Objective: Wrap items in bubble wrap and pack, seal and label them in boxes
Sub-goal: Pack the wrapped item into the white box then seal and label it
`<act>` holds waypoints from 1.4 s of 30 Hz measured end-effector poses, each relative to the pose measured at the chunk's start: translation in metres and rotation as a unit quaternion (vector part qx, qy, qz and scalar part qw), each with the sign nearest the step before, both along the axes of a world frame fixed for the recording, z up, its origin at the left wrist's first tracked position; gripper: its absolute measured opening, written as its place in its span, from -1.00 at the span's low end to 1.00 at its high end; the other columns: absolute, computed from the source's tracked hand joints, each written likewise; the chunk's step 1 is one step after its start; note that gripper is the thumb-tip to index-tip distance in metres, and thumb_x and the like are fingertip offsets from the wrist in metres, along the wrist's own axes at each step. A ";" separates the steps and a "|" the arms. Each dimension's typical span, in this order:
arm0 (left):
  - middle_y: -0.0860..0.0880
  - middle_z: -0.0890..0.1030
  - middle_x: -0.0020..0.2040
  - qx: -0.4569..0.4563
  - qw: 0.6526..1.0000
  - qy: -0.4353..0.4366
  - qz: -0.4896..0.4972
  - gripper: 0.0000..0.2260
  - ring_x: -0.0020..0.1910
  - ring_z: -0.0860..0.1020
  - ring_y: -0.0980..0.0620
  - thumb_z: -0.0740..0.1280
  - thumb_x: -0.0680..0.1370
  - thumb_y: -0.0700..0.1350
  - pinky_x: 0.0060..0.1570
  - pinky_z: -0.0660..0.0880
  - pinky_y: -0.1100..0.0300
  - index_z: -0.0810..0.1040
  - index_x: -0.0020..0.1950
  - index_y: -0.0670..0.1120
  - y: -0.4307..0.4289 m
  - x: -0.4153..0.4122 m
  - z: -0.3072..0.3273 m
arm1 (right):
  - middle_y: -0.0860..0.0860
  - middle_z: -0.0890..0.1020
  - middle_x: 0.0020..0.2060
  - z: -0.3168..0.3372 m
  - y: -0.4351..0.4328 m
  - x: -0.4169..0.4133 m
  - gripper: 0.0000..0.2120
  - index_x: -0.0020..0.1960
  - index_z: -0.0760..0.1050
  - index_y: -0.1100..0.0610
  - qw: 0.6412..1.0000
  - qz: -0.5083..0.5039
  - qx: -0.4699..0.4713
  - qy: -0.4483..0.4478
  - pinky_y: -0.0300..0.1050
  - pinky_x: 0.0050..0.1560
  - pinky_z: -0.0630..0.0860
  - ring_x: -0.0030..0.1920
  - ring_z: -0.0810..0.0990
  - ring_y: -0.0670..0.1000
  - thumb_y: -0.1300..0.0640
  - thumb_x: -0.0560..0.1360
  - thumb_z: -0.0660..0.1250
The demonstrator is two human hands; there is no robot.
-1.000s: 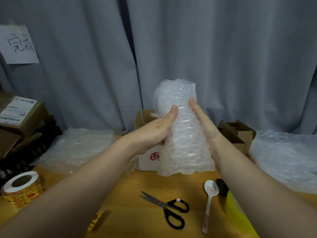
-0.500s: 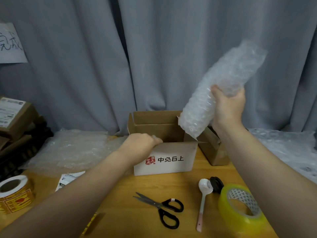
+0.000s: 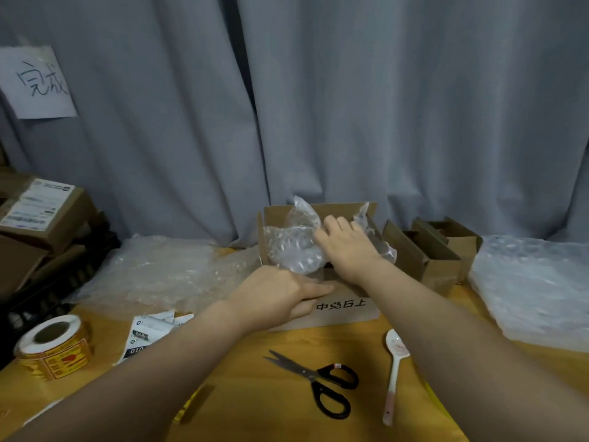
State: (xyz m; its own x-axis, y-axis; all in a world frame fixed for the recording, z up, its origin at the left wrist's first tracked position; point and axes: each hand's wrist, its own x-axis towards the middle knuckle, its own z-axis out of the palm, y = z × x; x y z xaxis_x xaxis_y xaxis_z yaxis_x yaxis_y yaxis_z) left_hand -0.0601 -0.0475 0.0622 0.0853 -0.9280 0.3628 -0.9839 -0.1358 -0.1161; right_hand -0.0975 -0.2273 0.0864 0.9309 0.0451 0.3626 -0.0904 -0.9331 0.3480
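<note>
Packing bench, wooden tabletop (image 3: 255,393), grey curtain (image 3: 382,106) behind.

- The item wrapped in a clear bubble-wrap bundle (image 3: 293,247) sits inside the open brown cardboard box with a white front panel (image 3: 347,311). Loose ends of the wrap stick up above the rim at the back and at the right.
- Right hand (image 3: 345,247) lies on top of the bundle, fingers spread and fairly straight. It presses, not grips, probably to seat the bulky wrap below the rim so that the flaps can close.
- Left hand (image 3: 280,295) rests on the box's front edge, fingers extended along it and holding nothing. Likely it braces the light box against the push.
- Judgement: wrapping done for this item, packing under way; sealing and labelling not yet done.

Kept within reach in front of the box:
- black-handled steel scissors (image 3: 318,381), blades parted
- white ceramic spoon with a pinkish handle (image 3: 395,362), unwrapped, perhaps the next item
- roll of yellow-and-red stickers (image 3: 52,349) at left, print too small to read
- loose white shipping label (image 3: 149,330), only "010" legible

Flat bubble-wrap sheets are stacked to the left (image 3: 165,269) and right (image 3: 535,288). Small empty brown cartons (image 3: 436,250) wait just right of the box.

Writing:
- Box front panel: "中免日上".
- White paper sign pinned to the curtain (image 3: 38,84): handwritten "完成". The labelled brown cartons stacked below it (image 3: 41,208) seem to be finished parcels, their print unreadable.
</note>
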 end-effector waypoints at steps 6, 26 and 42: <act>0.07 0.62 0.16 0.005 0.986 0.158 0.044 -0.56 0.15 0.53 0.16 0.07 0.58 0.23 0.14 0.48 0.13 0.63 0.13 0.03 0.003 -0.002 0.015 | 0.08 0.28 0.45 -0.001 -0.005 0.016 -0.37 0.48 0.05 -0.14 0.918 -0.018 0.336 0.208 0.16 0.43 0.07 0.45 0.18 0.21 -0.13 0.50 0.26; -0.11 0.48 0.29 0.276 0.934 -0.083 0.212 -0.74 0.30 0.43 -0.09 0.14 0.55 -0.26 0.45 0.10 -0.09 0.36 0.23 -0.07 -0.067 0.062 0.042 | 0.05 -0.01 0.56 0.008 -0.048 0.012 -0.37 0.53 0.15 -0.06 0.908 -0.221 0.235 0.266 0.14 0.46 0.08 0.49 0.07 0.25 -0.23 0.50 0.08; -0.06 0.51 0.18 0.253 0.946 -0.028 0.200 -0.83 0.12 0.49 -0.05 0.19 0.60 0.01 0.26 0.29 0.00 0.48 0.08 -0.03 -0.079 0.062 0.032 | 0.08 0.11 0.54 -0.012 -0.046 0.009 -0.36 0.53 0.16 0.00 0.895 -0.150 0.337 0.252 0.09 0.37 0.21 0.48 0.21 0.17 -0.31 0.57 -0.11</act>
